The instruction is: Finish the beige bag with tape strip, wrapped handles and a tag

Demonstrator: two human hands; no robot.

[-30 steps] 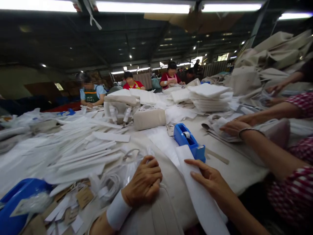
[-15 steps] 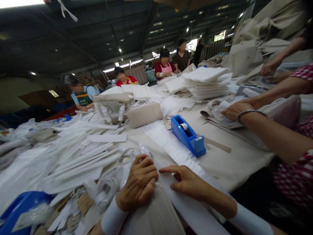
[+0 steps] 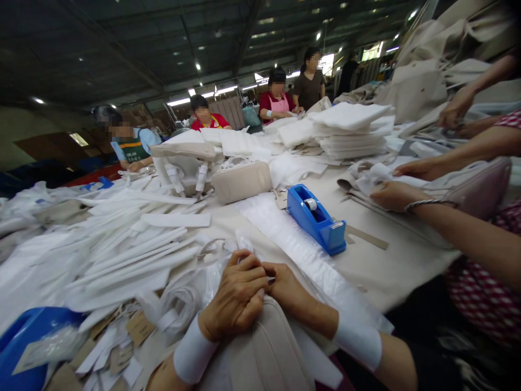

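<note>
My left hand is curled with its fingers closed over the top edge of a beige ribbed fabric bag at the table's near edge. My right hand has come in beside it, fingertips meeting the left hand's fingers at the bag's top; what they pinch is hidden. A long white foam sheet lies on the table just right of both hands. A blue tape dispenser stands beyond it.
A heap of white strips and paper tags fills the left. A blue bin sits at near left. A neighbour's arms work at right. Stacks of white sheets and seated workers are across the table.
My right hand left the white foam sheet and slid left until its fingertips met my left hand on the bag. My left hand stayed gripped in place.
</note>
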